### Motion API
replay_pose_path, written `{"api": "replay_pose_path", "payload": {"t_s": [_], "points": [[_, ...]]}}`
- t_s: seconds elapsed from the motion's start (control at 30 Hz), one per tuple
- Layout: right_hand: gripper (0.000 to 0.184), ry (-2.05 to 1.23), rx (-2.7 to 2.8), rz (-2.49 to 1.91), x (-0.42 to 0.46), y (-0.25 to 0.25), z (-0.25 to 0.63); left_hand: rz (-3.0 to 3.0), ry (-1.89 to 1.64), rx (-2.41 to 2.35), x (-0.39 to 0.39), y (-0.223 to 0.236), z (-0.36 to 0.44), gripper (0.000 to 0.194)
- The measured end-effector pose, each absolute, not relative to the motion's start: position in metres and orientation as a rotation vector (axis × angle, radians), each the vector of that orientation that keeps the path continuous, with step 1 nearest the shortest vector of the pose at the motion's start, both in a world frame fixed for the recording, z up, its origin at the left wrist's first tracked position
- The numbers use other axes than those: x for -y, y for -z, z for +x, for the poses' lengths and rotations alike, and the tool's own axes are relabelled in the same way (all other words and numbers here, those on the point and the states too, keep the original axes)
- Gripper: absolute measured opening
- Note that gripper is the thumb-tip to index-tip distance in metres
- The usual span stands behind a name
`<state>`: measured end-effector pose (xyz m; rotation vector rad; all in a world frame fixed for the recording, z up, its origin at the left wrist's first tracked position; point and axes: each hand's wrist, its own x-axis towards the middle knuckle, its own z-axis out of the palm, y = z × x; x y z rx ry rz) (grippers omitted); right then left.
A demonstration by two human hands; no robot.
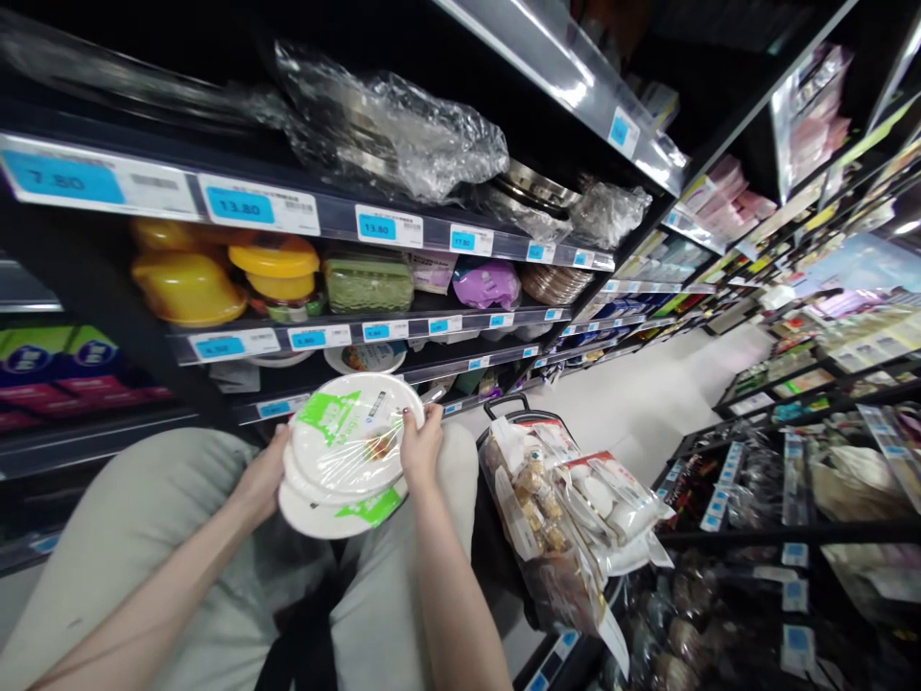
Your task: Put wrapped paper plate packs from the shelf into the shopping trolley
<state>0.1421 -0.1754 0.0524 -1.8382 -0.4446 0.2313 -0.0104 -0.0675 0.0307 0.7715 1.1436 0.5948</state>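
Upper shelf point(335, 213), dark, price labels along front edge: metal cookware point(403, 134) in clear plastic, lying in row. Middle shelf point(356, 324): yellow containers point(191, 288) at left, then green textured box point(368, 280), purple item point(486, 284), brown ringed stack point(557, 284) at right. Lower shelf point(432, 366): round white-rimmed item point(366, 357), partly hidden. Left shelf point(93, 442): green-and-purple packs point(64, 360). Floor point(611, 393) pale, smooth.

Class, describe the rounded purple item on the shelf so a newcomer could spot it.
On the dark shelving, find the plastic-wrapped metalware. One row below, the rounded purple item sits between a pale box and a brown stack, its strong purple unlike either.
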Motion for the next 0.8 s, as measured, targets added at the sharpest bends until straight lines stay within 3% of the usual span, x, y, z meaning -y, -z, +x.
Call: {"api": "replay_pose_path", "payload": {"t_s": [0.07,0.17,0.23,0.43,0.53,0.57,0.67,0.8], "points": [[0.02,-0.203,0.414,-1.783,0.176,-0.062,0.142,0.806,-0.542,-1.091,0.066,-0.027,-0.014,0.036],[0.022,-0.14,0.4,-1.714,0.19,-0.086,0.15,0.859,-0.459,-1.005,0.066,-0.023,-0.019,0.081],[0.025,0.0,0.431,-1.702,0.216,-0.109,0.164,0.877,-0.433,-0.989,0.065,-0.023,-0.021,0.09],[0.028,0.742,0.339,-1.833,0.368,-0.169,0.239,0.884,-0.451,-1.029,0.061,-0.025,-0.022,0.086],[0.014,0.966,0.758,-2.097,0.441,-0.171,0.271,0.871,-0.469,-1.045,0.061,-0.025,-0.019,0.089],[0.009,0.989,0.961,-2.256,0.461,-0.165,0.279,0.869,-0.471,-1.048,0.061,-0.025,-0.018,0.089],[0.024,0.885,1.522,-2.744,0.5,-0.138,0.289,0.87,-0.467,-1.054,0.063,-0.025,-0.016,0.083],[0.034,0.44,1.596,-3.277,0.516,-0.098,0.28,0.877,-0.465,-1.05,0.065,-0.027,-0.017,0.075]]}}
